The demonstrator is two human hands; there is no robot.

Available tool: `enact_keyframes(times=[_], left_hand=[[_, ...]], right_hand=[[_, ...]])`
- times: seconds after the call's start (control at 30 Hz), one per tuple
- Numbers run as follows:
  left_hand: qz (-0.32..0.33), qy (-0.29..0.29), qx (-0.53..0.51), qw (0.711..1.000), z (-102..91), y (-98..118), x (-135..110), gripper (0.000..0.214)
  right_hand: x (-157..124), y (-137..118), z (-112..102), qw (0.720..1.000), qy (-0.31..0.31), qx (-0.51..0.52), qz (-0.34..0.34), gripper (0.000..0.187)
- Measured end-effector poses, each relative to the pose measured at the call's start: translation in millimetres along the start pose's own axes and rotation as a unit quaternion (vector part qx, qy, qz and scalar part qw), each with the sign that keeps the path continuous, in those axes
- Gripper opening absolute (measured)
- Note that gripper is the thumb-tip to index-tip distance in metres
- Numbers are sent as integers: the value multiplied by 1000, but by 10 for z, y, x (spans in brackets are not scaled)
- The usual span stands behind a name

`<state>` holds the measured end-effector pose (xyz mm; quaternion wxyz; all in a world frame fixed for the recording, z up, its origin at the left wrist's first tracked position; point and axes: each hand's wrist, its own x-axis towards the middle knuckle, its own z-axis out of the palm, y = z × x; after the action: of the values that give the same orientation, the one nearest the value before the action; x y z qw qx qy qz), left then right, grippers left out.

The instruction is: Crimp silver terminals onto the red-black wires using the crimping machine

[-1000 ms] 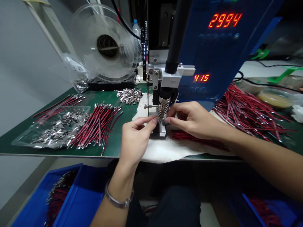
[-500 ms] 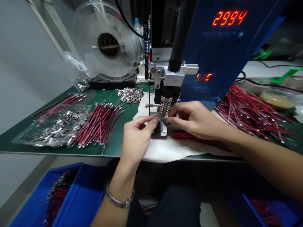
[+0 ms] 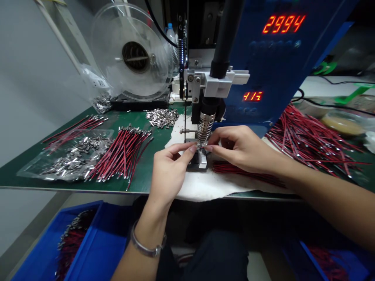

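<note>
My left hand (image 3: 170,168) is pinched, thumb against forefinger, at the left side of a small metal fixture (image 3: 201,158). From the right my right hand (image 3: 240,150) meets it there, also in a pinch, fingertips close to the left ones. Whatever the fingertips hold is too small and covered to make out. Directly above them is the spring-wrapped soldering head (image 3: 206,124) of a blue machine (image 3: 263,62) with lit red digits. Beneath my right hand lies a bundle of red and black wires (image 3: 249,173) on a white cloth (image 3: 202,189).
Left on the green table (image 3: 164,144) are tipped wires (image 3: 118,154), a plastic bag of metal parts (image 3: 79,156) and a pile of small metal parts (image 3: 162,118). Behind stands a clear reel (image 3: 102,50). More wires (image 3: 310,136) heap at right. Blue bins (image 3: 99,238) sit below.
The soldering head's upper bracket has risen slightly. The lower red digits have changed, while the upper ones still read 2994. Both hands stay in nearly the same place.
</note>
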<state>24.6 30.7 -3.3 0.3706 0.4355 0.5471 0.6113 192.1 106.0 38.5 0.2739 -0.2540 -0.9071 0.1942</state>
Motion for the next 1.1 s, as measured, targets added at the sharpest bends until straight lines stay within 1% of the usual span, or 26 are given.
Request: enact_keyframes(times=[0.13, 0.3, 0.37, 0.57, 0.77, 1.0, 1.1], left_hand=[[-5, -2, -3, 1000, -2, 5, -10, 26], [5, -13, -5, 1000, -17, 2, -22, 29], [8, -14, 3, 1000, -25, 2, -24, 28], [-3, 1, -5, 1000, -33, 17, -29, 22], [-2, 5, -11, 1000, -27, 25, -33, 22], [6, -7, -25, 1000, -33, 24, -44, 21], [9, -7, -25, 1000, -38, 29, -46, 19]], right_hand=[[-2, 2, -4, 1000, 7, -18, -18, 11], [-13, 26, -40, 995, 2, -35, -93, 7], [-16, 29, -57, 993, -2, -32, -110, 8], [-10, 16, -79, 993, 18, -29, -115, 9], [-1, 0, -85, 992, 29, -34, -120, 8], [-35, -14, -89, 993, 18, -24, -114, 12], [-53, -27, -92, 989, 25, -21, -142, 12]])
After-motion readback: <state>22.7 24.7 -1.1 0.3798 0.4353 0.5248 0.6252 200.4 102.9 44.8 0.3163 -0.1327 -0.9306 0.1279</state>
